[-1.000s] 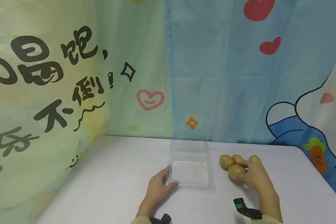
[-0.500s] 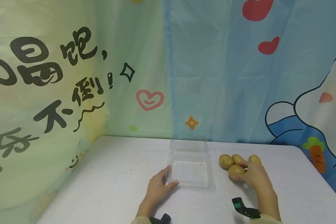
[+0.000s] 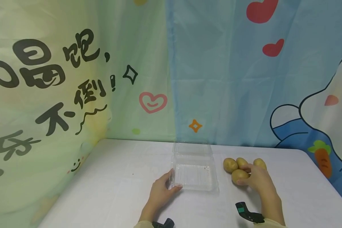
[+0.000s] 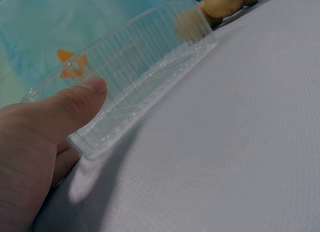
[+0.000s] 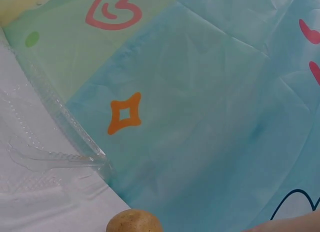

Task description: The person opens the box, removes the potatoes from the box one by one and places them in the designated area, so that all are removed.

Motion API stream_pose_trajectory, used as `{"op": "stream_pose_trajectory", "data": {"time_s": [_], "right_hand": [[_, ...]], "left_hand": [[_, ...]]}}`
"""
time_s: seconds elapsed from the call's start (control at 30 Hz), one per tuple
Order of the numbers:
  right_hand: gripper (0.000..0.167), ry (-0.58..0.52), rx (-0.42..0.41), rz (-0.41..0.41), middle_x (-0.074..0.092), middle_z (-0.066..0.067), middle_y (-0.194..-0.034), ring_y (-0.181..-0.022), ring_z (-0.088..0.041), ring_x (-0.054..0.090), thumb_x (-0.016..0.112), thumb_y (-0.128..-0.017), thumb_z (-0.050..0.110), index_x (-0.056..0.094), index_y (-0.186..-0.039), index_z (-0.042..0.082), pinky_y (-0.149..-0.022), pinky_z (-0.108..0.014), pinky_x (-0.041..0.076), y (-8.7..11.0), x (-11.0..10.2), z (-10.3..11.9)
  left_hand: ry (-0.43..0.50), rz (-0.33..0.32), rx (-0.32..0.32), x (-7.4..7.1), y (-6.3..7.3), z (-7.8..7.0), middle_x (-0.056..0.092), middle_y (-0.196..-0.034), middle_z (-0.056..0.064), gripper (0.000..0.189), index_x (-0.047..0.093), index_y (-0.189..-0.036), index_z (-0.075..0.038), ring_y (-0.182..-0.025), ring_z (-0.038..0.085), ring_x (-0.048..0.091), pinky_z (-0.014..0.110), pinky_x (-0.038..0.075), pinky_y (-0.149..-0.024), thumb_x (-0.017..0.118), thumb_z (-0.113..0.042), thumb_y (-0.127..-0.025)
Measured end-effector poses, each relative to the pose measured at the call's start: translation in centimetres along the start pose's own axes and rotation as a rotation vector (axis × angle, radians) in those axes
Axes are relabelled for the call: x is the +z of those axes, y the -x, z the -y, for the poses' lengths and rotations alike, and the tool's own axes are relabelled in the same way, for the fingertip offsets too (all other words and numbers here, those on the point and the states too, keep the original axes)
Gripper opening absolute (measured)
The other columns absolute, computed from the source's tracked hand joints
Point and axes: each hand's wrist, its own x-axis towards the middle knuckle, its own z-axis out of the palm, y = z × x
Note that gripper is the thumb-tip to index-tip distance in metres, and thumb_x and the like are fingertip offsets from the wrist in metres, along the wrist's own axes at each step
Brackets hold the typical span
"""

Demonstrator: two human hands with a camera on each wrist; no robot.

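A clear plastic clamshell box (image 3: 193, 177) lies with its lid (image 3: 192, 148) folded back on the white table. My left hand (image 3: 163, 190) grips the box at its near left corner, the thumb on the front wall in the left wrist view. To the right of the box, my right hand (image 3: 257, 179) holds the nearest potato (image 3: 239, 176) between thumb and fingers. Behind it sit two more potatoes, one at the left (image 3: 230, 165) and a smaller one (image 3: 241, 162). Another potato (image 3: 259, 163) lies beyond the right hand. In the right wrist view a potato (image 5: 134, 222) shows at the bottom edge.
The white tabletop (image 3: 117, 177) ends at a printed curtain (image 3: 233, 95) behind the box and potatoes. A second curtain part (image 3: 45, 152) hangs along the left side. Both wrists wear black camera mounts, the right one (image 3: 249, 213) near the table's front.
My right hand and the potato it holds have shifted slightly left and toward me. The left hand and the box keep their places.
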Motion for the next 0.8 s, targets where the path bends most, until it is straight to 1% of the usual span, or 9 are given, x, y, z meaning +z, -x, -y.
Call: {"op": "stream_pose_trajectory", "data": {"time_s": [0.17, 0.27, 0.43, 0.6, 0.8], "right_hand": [[0.067, -0.021, 0.017, 0.008, 0.057, -0.029, -0.123, -0.113, -0.046, 0.05, 0.083, -0.071, 0.023, 0.054, -0.125, -0.006, -0.091, -0.061, 0.042, -0.12, 0.07, -0.24], [0.062, -0.025, 0.019, 0.01, 0.058, -0.029, -0.121, -0.11, -0.044, 0.052, 0.082, -0.072, 0.021, 0.056, -0.122, -0.005, -0.089, -0.06, 0.044, -0.29, 0.15, -0.31], [0.058, -0.024, 0.013, 0.018, 0.059, -0.029, -0.119, -0.107, -0.043, 0.053, 0.081, -0.074, 0.019, 0.057, -0.122, -0.006, -0.088, -0.059, 0.045, -0.37, 0.16, -0.31], [0.054, -0.004, -0.007, 0.029, 0.059, -0.028, -0.119, -0.108, -0.043, 0.054, 0.079, -0.076, 0.016, 0.058, -0.121, -0.005, -0.088, -0.06, 0.045, -0.18, 0.02, -0.32], [0.055, 0.02, -0.032, 0.045, 0.059, -0.028, -0.121, -0.113, -0.047, 0.051, 0.078, -0.077, 0.016, 0.058, -0.124, -0.004, -0.092, -0.063, 0.042, -0.16, -0.03, -0.26]], "left_hand": [[0.014, 0.011, -0.013, -0.02, 0.01, -0.01, 0.056, -0.137, 0.01, 0.082, 0.047, -0.139, -0.01, -0.127, 0.029, 0.052, 0.047, 0.044, -0.105, 0.07, -0.057, -0.076], [0.01, 0.004, -0.002, 0.02, 0.0, 0.07, 0.056, -0.136, 0.011, 0.082, 0.048, -0.139, -0.009, -0.126, 0.03, 0.053, 0.047, 0.045, -0.105, 0.07, -0.056, -0.076], [0.016, 0.003, 0.01, -0.02, 0.06, 0.11, 0.056, -0.136, 0.012, 0.081, 0.048, -0.138, -0.008, -0.126, 0.032, 0.053, 0.048, 0.045, -0.104, 0.07, -0.056, -0.076], [0.028, 0.017, 0.005, -0.08, 0.09, 0.08, 0.055, -0.137, 0.012, 0.081, 0.047, -0.139, -0.009, -0.127, 0.031, 0.052, 0.047, 0.045, -0.105, 0.069, -0.056, -0.077], [0.025, 0.025, -0.004, -0.08, -0.07, 0.27, 0.055, -0.138, 0.01, 0.082, 0.046, -0.14, -0.011, -0.128, 0.029, 0.052, 0.046, 0.044, -0.106, 0.068, -0.058, -0.077]]}}
